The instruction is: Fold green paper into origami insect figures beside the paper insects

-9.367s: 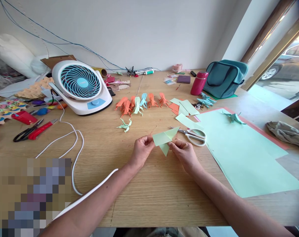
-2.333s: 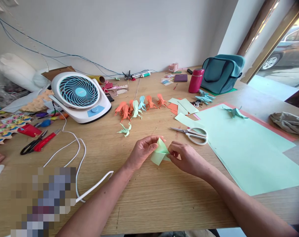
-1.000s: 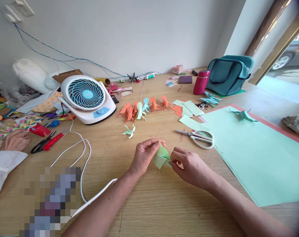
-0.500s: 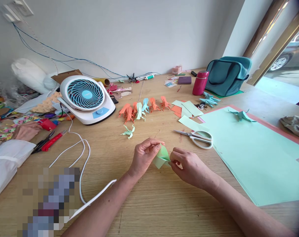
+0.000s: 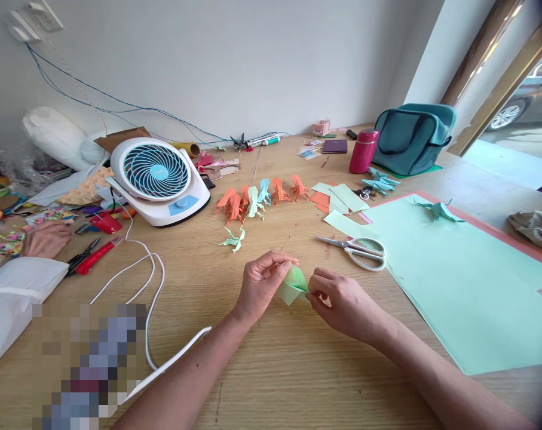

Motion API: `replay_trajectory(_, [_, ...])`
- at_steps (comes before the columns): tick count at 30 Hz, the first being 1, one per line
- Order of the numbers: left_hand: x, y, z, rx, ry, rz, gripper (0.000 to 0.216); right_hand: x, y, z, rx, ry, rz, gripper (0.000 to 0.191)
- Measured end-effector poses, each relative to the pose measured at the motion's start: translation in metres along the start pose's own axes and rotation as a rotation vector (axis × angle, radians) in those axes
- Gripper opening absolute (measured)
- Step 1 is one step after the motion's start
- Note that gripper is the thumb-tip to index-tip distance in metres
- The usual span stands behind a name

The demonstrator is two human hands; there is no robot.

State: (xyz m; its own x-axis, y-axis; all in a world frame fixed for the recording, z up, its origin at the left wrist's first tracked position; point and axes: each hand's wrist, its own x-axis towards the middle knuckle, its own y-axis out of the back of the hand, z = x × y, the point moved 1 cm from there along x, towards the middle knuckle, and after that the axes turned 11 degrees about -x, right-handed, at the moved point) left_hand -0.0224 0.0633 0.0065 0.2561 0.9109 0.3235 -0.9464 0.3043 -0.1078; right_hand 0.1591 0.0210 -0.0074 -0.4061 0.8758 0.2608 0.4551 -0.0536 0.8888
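Note:
A light green piece of folded paper (image 5: 293,285) is held between my two hands just above the wooden table (image 5: 253,382). My left hand (image 5: 265,279) pinches its upper left edge between thumb and fingers. At the paper's right corner, my right hand (image 5: 336,298) is closed in a pinch. The paper stands partly opened, with a brighter green inner fold showing. Beyond my hands lies a pale green origami figure (image 5: 233,239), and behind it stands a row of orange, blue and green origami figures (image 5: 254,202).
White-handled scissors (image 5: 364,252) lie right of my hands, beside large pale green sheets (image 5: 468,286). A fan (image 5: 158,179) stands back left, its white cable (image 5: 152,269) trailing forward. Another person's hand (image 5: 46,239) is at far left. A pink flask (image 5: 364,152) and teal bag (image 5: 414,140) stand behind.
My hands and the green paper stay nearly still. At far left, the other person's hand and white sleeve have shifted slightly, and the red object near that hand has moved right.

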Motion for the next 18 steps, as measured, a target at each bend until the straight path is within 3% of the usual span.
replay_trajectory(10, [0.0011, -0.0007, -0.0012, -0.046, 0.092, 0.095, 0.017, -0.0001, -0.0025, 0.0002, 0.025, 0.013, 0.022, 0.017])
replay_trajectory(18, [0.0025, -0.0043, -0.0018, -0.163, 0.216, 0.234, 0.018, 0.0005, -0.0030, -0.0072, 0.236, -0.050, -0.046, 0.021])
